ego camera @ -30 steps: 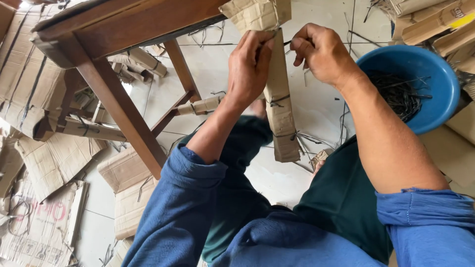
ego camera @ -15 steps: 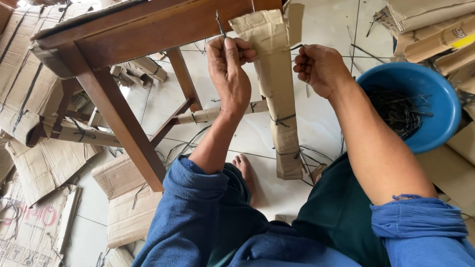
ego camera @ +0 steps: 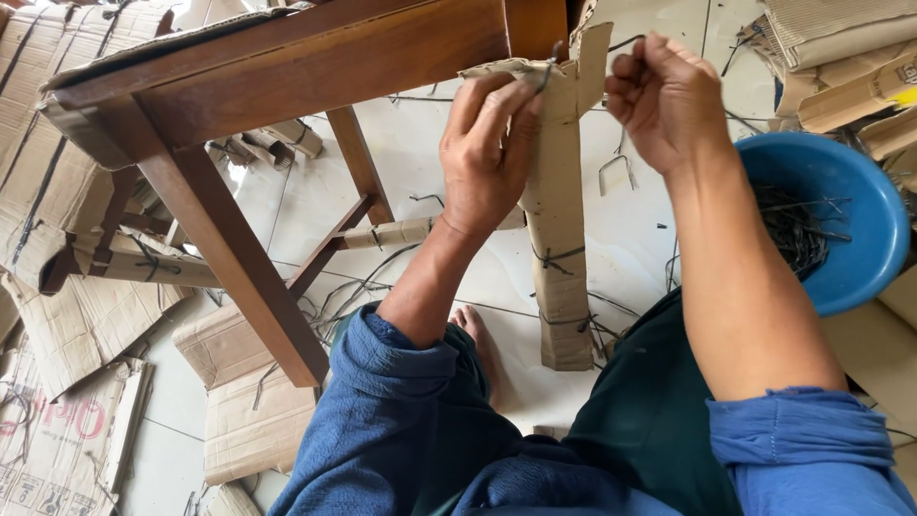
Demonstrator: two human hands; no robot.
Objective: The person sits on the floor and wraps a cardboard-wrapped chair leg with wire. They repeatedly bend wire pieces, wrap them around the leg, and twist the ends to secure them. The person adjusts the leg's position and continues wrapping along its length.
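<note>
The cardboard is wrapped around the table leg, under the wooden table, and looks light and bendy. The left hand pinches its top edge; the right hand, just beside it, is curled shut, on what I cannot tell. The blue bowl sits near the table.

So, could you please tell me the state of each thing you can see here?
Table leg: wrapped in cardboard, tied with wire.
Left hand: pinching the cardboard's top edge.
Right hand: closed, raised beside the leg.
Blue bowl: holds dark wire pieces.
Bare table leg: unwrapped.
</note>
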